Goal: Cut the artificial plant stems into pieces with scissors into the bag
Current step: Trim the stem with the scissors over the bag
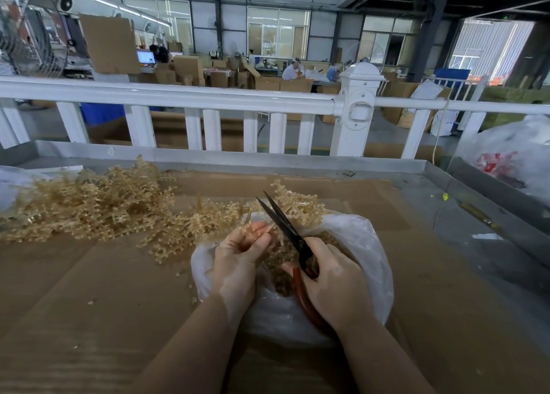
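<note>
The right hand (333, 277) is wrapped around the red handles of the scissors (285, 230), whose dark blades stand slightly parted and point up and away over the mouth of the bag (366, 244). The left hand (238, 256) has its fingers curled around a tan sprig of artificial plant stems (220, 218), pinching it just beside the blades, so the stem sits between the two hands and right above the opening. Holding it there seems deliberate: anything snipped should drop straight in rather than scatter.

Beneath everything is the table (446, 182), a metal-edged surface covered with flat sheets of cardboard (89, 289), probably to protect the top and catch strays. On its far left lies the big pile of uncut stems (83, 206), well apart from the bag but trailing toward the left hand, an easy reach for the next sprig. The clear plastic bag sits directly in front of the person, its rim rolled open, and already holds a bed of cut pieces (282, 271) between the wrists. A few loose bits (195, 298) lie on the cardboard just beside the bag's left edge, misses from the look of it.
</note>
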`<state>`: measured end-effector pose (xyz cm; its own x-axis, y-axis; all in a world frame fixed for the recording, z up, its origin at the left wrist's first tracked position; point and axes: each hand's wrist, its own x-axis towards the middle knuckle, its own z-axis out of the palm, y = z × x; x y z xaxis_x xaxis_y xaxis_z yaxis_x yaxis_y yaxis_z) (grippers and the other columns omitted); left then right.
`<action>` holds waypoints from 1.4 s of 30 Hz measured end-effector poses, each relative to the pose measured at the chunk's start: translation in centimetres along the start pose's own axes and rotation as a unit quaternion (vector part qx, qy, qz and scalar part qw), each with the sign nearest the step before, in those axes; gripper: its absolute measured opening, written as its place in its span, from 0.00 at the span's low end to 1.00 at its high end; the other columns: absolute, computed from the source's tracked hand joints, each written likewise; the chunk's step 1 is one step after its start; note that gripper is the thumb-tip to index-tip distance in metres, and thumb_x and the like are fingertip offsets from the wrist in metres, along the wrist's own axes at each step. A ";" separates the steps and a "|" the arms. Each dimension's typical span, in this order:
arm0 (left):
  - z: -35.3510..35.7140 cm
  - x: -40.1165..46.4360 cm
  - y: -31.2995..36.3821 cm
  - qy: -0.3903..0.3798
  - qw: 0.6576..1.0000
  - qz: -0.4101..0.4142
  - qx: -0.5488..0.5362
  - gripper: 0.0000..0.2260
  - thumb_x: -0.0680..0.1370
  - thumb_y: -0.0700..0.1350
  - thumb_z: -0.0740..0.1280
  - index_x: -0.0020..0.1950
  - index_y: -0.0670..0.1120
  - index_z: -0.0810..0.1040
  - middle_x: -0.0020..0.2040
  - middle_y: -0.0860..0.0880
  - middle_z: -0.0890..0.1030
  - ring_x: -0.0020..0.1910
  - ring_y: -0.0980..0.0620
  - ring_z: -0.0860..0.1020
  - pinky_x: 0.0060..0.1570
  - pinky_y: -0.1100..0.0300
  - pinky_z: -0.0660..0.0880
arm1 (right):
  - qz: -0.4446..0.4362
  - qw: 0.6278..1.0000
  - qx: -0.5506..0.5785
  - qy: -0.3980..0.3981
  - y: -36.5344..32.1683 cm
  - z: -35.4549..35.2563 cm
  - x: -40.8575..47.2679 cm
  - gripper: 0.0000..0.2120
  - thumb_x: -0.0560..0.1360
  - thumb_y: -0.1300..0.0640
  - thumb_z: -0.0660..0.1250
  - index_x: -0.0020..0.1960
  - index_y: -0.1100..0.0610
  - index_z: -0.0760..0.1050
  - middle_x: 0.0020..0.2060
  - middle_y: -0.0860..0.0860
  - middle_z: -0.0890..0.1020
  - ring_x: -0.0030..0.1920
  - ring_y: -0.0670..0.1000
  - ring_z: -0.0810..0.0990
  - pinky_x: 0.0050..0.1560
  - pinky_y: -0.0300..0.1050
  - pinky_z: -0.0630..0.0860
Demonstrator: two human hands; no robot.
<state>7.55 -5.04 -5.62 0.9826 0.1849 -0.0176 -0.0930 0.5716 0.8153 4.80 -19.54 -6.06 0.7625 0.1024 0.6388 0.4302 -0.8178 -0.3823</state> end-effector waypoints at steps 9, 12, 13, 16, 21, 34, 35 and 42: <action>0.1 0.2 -0.3 0.014 0.999 0.039 0.012 0.07 0.79 0.39 0.62 0.48 0.41 0.80 0.39 0.46 0.84 0.36 0.53 0.83 0.38 0.62 0.81 | -0.006 0.999 0.034 0.007 -0.3 -0.4 -0.2 0.18 0.72 0.47 0.72 0.57 0.56 0.78 0.43 0.49 0.82 0.43 0.48 0.81 0.46 0.43 0.78; -0.1 0.2 0.0 -0.004 1.000 0.025 0.000 0.08 0.80 0.39 0.61 0.51 0.40 0.79 0.39 0.45 0.84 0.36 0.52 0.83 0.36 0.62 0.80 | -0.005 1.000 0.021 -0.009 -0.2 -0.2 -0.1 0.17 0.73 0.46 0.70 0.57 0.54 0.78 0.43 0.48 0.82 0.44 0.46 0.80 0.47 0.41 0.77; -0.2 0.2 0.1 -0.013 1.000 0.008 -0.014 0.07 0.79 0.38 0.62 0.52 0.40 0.79 0.41 0.44 0.84 0.38 0.51 0.83 0.38 0.61 0.80 | -0.002 1.000 0.012 -0.011 -0.2 -0.1 -0.1 0.16 0.73 0.46 0.70 0.57 0.53 0.77 0.43 0.47 0.81 0.43 0.46 0.80 0.47 0.39 0.77; -0.4 0.3 0.3 -0.057 0.995 -0.036 -0.080 0.19 0.69 0.31 0.66 0.60 0.37 0.76 0.44 0.41 0.80 0.44 0.47 0.82 0.48 0.58 0.81 | 0.001 1.000 -0.005 -0.013 -0.1 0.1 -0.1 0.15 0.73 0.47 0.70 0.55 0.53 0.78 0.42 0.47 0.81 0.41 0.46 0.79 0.44 0.38 0.77; -0.4 0.6 -0.1 -0.029 0.996 -0.031 -0.082 0.14 0.72 0.28 0.64 0.56 0.35 0.75 0.43 0.42 0.80 0.40 0.51 0.83 0.42 0.61 0.81 | 0.006 1.000 -0.008 -0.003 -0.2 0.0 0.0 0.15 0.72 0.46 0.70 0.54 0.53 0.78 0.41 0.46 0.82 0.41 0.45 0.79 0.43 0.39 0.78; -0.3 0.1 -0.1 -0.009 0.999 0.024 -0.022 0.06 0.78 0.35 0.64 0.45 0.45 0.73 0.45 0.44 0.79 0.37 0.52 0.82 0.36 0.62 0.80 | -0.012 1.000 0.013 -0.021 -0.3 -0.2 0.0 0.19 0.73 0.42 0.65 0.56 0.53 0.78 0.44 0.46 0.82 0.44 0.44 0.80 0.47 0.38 0.77; -0.2 0.0 -0.1 -0.015 0.999 0.022 -0.021 0.05 0.78 0.35 0.64 0.45 0.45 0.73 0.45 0.44 0.79 0.37 0.52 0.83 0.36 0.62 0.80 | -0.013 0.999 0.010 -0.028 -0.3 -0.1 0.0 0.20 0.73 0.40 0.63 0.57 0.52 0.78 0.44 0.46 0.82 0.44 0.44 0.80 0.46 0.38 0.78; -0.5 0.4 0.0 -0.043 0.994 -0.019 -0.099 0.11 0.70 0.31 0.67 0.47 0.44 0.73 0.40 0.43 0.76 0.42 0.48 0.80 0.41 0.60 0.81 | 0.006 0.999 -0.039 -0.033 0.1 0.3 -0.1 0.17 0.72 0.43 0.69 0.57 0.52 0.78 0.42 0.46 0.82 0.42 0.45 0.79 0.43 0.35 0.74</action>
<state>7.83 -4.59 -5.90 0.9954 0.0954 0.0105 -0.0767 0.7246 0.6849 4.95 -19.46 -6.35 0.7985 0.1273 0.5883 0.3839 -0.8606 -0.3347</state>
